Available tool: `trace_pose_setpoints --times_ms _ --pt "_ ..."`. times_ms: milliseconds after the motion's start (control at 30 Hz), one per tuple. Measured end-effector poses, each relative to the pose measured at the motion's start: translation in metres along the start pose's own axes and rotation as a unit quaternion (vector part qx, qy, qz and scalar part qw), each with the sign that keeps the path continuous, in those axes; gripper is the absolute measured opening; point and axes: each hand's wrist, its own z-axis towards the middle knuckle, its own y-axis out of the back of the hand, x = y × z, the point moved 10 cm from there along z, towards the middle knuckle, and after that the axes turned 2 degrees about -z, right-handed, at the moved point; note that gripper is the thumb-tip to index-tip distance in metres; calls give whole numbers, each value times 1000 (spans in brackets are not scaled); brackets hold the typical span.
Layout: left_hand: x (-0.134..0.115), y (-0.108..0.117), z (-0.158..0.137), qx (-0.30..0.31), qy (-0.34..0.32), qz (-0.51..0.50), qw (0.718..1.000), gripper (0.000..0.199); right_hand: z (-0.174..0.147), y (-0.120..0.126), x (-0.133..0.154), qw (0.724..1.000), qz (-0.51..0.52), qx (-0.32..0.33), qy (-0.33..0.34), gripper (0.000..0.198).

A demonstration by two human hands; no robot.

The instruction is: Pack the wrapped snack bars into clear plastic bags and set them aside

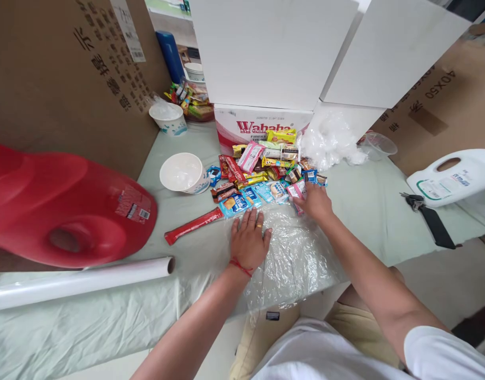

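My left hand (250,240) lies flat with fingers spread on a crinkled sheet of clear plastic film (294,258). Its fingertips reach the lower edge of a blue snack packet (232,205). At the right side of the snack pile, my right hand (317,202) rests against the wrappers, thumb apart from the fingers. That thumb lies over a pink-and-white snack packet (296,189), and the fingertips meet a small blue packet (309,176). Some of the right fingers are hidden. A long red stick packet (193,226) extends left from the pile.
A white paper bowl (182,171) stands left of the pile. Behind are a Wahaha carton (262,119) and bunched clear plastic bags (332,140). A red jug (100,211) and a white film roll (80,282) lie left; a white jug (456,177) and black-handled tool (432,221) lie right.
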Motion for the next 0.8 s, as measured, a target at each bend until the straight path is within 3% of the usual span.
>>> trace_pose_setpoints --times_ms 133,267,333,400,500,600,733,800 --pt "0 1 0 -4 -5 -8 1000 54 -9 -2 9 999 -33 6 19 68" --pt "0 0 0 -5 -5 -9 1000 54 -2 3 -6 997 -43 63 28 54" --pt "0 0 0 -3 -6 -10 1000 54 8 21 -14 996 -39 68 44 50" --pt "0 0 0 -1 -8 -10 1000 54 23 54 -9 995 -31 29 92 53" --pt "0 0 -1 2 -7 -7 1000 54 40 104 41 964 -30 -39 260 68" --pt "1 1 0 5 -3 -6 1000 53 51 123 115 906 -60 -38 417 74" --pt "2 1 0 9 -1 -9 1000 51 69 103 206 827 -130 -4 546 73" --pt "3 0 0 13 0 -10 1000 51 85 80 236 808 -155 15 568 70"
